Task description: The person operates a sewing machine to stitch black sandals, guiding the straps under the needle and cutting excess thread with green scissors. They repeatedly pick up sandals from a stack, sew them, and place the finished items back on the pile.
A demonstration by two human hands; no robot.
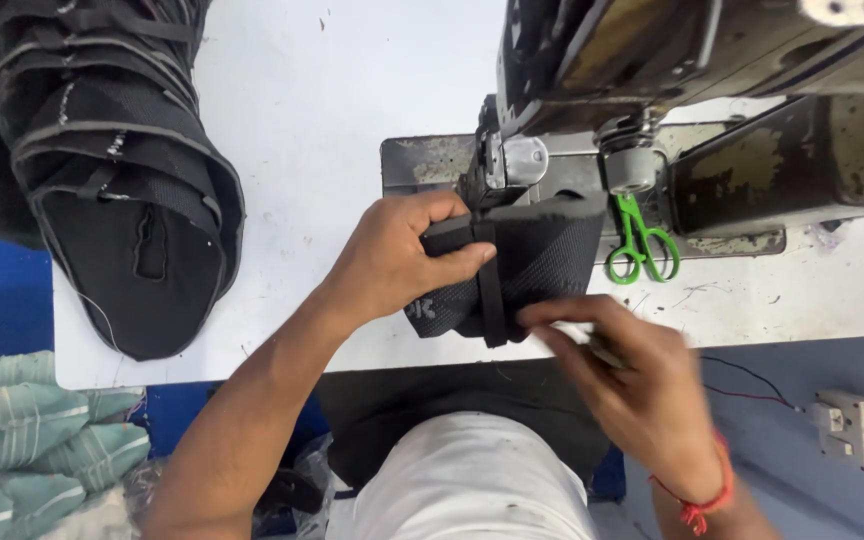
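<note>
- We see our left hand (392, 262) clamped on a black fabric piece (522, 268), thumb on top and fingers curled round its left edge, pinching a black strap (490, 300) that runs across it.
- The fabric piece lies on the white table (322, 120), its far edge tucked right under the head of the sewing machine (672, 60).
- Our right hand (632, 385) is blurred; its fingers touch the near right edge of the fabric, and we cannot tell whether they grip it.
- Green-handled scissors (642, 245) lie just right of the fabric, by the machine's base.
- A stack of black stitched pieces (117, 170) sits well apart at the far left.
- Folded green striped cloth (32, 440) lies near left, off the table.
</note>
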